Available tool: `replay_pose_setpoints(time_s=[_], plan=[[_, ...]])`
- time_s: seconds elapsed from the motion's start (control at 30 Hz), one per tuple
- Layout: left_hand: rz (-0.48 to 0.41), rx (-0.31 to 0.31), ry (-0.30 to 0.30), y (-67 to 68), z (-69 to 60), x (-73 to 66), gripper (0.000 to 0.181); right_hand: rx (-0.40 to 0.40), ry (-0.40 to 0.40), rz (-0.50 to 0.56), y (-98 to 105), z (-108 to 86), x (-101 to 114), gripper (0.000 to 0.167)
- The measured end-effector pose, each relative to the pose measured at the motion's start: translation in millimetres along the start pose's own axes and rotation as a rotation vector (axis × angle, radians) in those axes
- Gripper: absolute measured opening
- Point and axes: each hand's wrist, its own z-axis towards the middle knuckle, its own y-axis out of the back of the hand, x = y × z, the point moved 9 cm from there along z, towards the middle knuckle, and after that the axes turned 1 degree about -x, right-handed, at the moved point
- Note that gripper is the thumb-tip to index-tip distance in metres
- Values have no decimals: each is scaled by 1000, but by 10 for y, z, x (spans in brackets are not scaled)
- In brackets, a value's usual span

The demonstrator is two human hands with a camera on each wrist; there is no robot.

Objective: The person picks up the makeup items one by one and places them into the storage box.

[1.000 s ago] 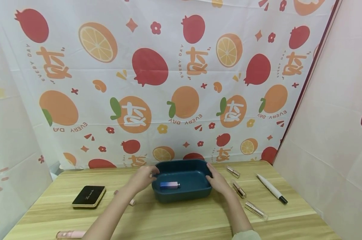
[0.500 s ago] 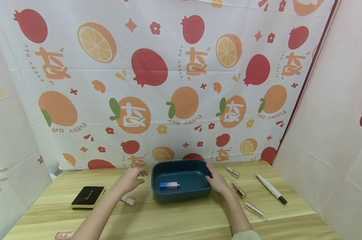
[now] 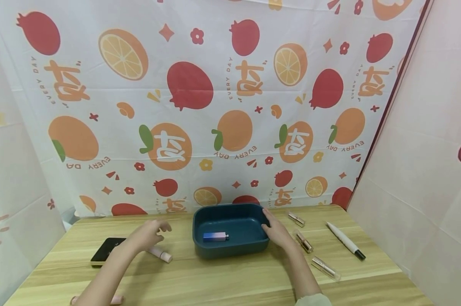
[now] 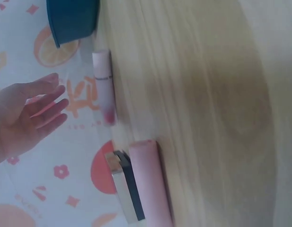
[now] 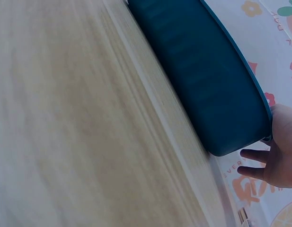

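A dark teal basin (image 3: 230, 250) stands on the table near the patterned curtain. Inside it lies a small blue-to-pink tube (image 3: 215, 236). My right hand (image 3: 278, 231) holds the basin's right end, thumb at the rim and fingers along the outer side; the right wrist view has this hand (image 5: 283, 151) at the basin's corner. Left of the basin, my left hand (image 3: 148, 234) hovers with loosely bent fingers and nothing in them. Below it lies a pale pink lip gloss tube (image 3: 161, 254), apart from the hand (image 4: 32, 111) in the left wrist view.
A black compact case (image 3: 104, 250) lies at the left, partly behind my left forearm. Another pink tube (image 3: 117, 300) is at the front left, mostly covered by that arm. Several clear-capped lipsticks (image 3: 326, 268) and a white pen (image 3: 345, 240) lie on the right.
My left hand has let go of the basin's left rim and moved left and toward me, over the lip gloss tube. The right hand and the basin have stayed in place.
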Motion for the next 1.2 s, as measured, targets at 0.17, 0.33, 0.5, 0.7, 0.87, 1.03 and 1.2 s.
replay_pose_setpoints(time_s=[0.17, 0.33, 0.5, 0.7, 0.87, 1.03, 1.2], plan=[[21, 37, 17, -29, -67, 151, 29, 0, 4, 2, 1, 2, -3, 54], [14, 69, 60, -88, -106, 300, 28, -2, 2, 5, 9, 1, -4, 54], [6, 100, 72, -180, -138, 389, 32, -4, 6, -2, 12, -1, -1, 54], [11, 118, 4, -285, -160, 405, 35, 3, 6, 5, 4, 3, -3, 54], [55, 99, -63, -303, -143, 354, 32, 2, 4, 9, 6, 13, -6, 54], [88, 108, -89, -313, -130, 334, 31, 2, -1, 1, 3, 18, -17, 54], [114, 114, -177, -312, -140, 280, 32, 4, 3, 3, -6, 14, -19, 54]])
